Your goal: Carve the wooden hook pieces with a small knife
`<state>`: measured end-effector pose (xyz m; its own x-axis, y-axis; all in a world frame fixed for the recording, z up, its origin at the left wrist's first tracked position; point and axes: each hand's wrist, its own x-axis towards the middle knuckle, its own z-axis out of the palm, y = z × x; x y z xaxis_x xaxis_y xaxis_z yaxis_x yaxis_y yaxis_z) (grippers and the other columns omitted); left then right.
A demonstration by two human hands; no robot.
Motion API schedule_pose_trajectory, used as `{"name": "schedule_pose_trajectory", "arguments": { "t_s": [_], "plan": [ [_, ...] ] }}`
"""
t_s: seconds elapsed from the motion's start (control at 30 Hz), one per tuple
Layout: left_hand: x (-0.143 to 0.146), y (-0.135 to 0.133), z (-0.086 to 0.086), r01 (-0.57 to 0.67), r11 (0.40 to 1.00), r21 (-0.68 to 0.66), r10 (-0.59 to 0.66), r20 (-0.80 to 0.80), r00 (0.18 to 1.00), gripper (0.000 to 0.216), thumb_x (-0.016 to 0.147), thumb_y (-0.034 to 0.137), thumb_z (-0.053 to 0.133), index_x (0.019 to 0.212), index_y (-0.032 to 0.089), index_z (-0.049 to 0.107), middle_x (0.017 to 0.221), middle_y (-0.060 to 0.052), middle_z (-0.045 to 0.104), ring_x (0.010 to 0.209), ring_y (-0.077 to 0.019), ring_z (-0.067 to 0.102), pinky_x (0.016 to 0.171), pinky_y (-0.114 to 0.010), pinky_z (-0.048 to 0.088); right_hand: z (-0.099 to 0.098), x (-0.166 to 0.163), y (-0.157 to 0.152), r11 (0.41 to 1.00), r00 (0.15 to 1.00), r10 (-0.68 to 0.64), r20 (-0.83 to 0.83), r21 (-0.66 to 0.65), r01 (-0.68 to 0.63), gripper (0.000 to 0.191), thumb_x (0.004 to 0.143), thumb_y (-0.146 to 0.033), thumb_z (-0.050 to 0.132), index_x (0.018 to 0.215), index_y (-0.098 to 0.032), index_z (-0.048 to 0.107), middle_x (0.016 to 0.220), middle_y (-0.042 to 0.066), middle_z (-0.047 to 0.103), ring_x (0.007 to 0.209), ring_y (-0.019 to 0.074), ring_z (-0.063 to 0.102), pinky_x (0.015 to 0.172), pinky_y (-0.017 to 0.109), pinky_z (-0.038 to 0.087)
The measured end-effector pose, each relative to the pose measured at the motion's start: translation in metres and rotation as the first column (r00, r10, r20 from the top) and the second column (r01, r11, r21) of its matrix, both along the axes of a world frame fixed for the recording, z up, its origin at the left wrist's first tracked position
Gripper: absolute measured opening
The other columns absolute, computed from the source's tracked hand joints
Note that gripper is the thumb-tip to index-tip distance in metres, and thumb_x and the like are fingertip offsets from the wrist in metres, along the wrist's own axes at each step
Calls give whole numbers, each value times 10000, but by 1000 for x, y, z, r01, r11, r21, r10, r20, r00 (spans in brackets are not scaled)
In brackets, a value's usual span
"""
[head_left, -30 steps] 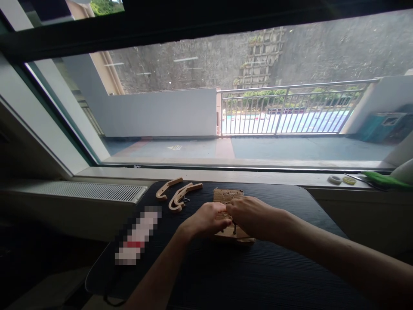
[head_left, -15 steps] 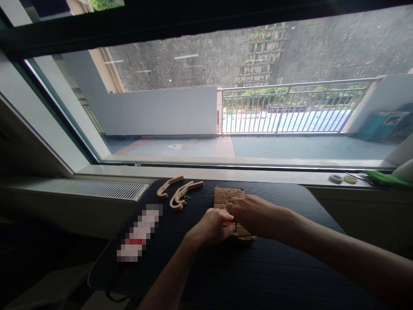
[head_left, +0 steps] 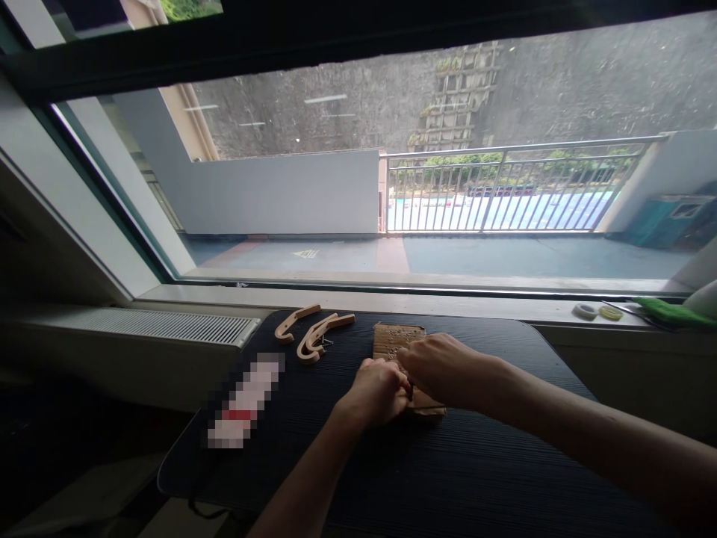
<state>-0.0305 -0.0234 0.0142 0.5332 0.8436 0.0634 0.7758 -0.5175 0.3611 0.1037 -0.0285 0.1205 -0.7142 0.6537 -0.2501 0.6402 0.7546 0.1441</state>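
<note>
A small piece of brown cardboard [head_left: 386, 338] with bits scattered on it lies on the dark table [head_left: 493, 463]. Over its middle, my right hand [head_left: 440, 366] is closed in a fist. My left hand [head_left: 376, 392] is closed too, at the left edge of the cardboard, its fingers meeting the right hand. Between the two hands shows a short piece of a thin dark thing [head_left: 411, 390]; the fingers hide the rest, and its kind cannot be made out.
Curved wooden hooks [head_left: 284, 329] lie at the table's back left, with small screws [head_left: 325, 341] by them. A blurred-out pinkish item [head_left: 246, 403] lies left. Tape rolls [head_left: 585, 311] and a green cloth [head_left: 672, 312] rest on the window sill [head_left: 448, 303].
My left fingers have curled in closer to the right hand, covering more of the thin dark thing. My right hand stays nearly in place. The view has shifted slightly.
</note>
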Motion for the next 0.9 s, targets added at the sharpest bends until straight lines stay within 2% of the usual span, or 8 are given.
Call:
{"name": "schedule_pose_trajectory", "arguments": {
  "t_s": [0.13, 0.3, 0.43, 0.6, 0.9],
  "plan": [
    [-1, 0, 0, 6, 1000, 11, -6, 2, 1000, 203, 749, 236, 519, 787, 268, 717, 838, -19, 688, 817, -185, 590, 748, -278, 409, 7, 5, 2, 999, 998, -37, -44, -23, 36, 156, 796, -109, 555, 925, -153, 630, 857, 56, 666, 783, 212, 630, 547, 254, 385],
    [-1, 0, 1, 19, 1000, 14, -19, 0, 1000, 197, 758, 222, 523, 792, 282, 708, 876, 1, 689, 830, -177, 581, 771, -287, 402, 11, 9, 4, 997, 999, -3, -32, -80, 0, 232, 758, 2, 521, 838, -167, 657, 845, 45, 653, 740, 164, 605, 550, 231, 342],
    [0, -1, 0, 12, 1000, 21, -12, -10, 1000, 200, 770, 216, 519, 790, 283, 706, 846, -3, 686, 828, -182, 575, 786, -306, 391, 7, 9, 4, 998, 999, 32, -20, -57, -33, 244, 736, 36, 524, 819, -143, 667, 837, 62, 646, 680, 135, 579, 523, 218, 324],
    [1, -2, -1, 0, 1000, 26, 0, -25, 1000, 215, 793, 233, 502, 798, 275, 713, 812, -16, 683, 806, -189, 572, 761, -315, 388, -1, 9, 3, 997, 997, 83, -6, -8, -83, 212, 741, 5, 546, 843, -135, 668, 874, 84, 643, 723, 154, 599, 541, 218, 355],
    [1, -2, -3, -5, 1000, 29, 6, -28, 1000, 202, 785, 228, 520, 779, 284, 714, 833, -2, 681, 803, -178, 564, 750, -304, 374, -12, 9, 4, 997, 998, 53, 42, 58, -56, 199, 750, -5, 543, 882, -103, 656, 838, 97, 652, 755, 196, 619, 586, 252, 399]
  ]
}}
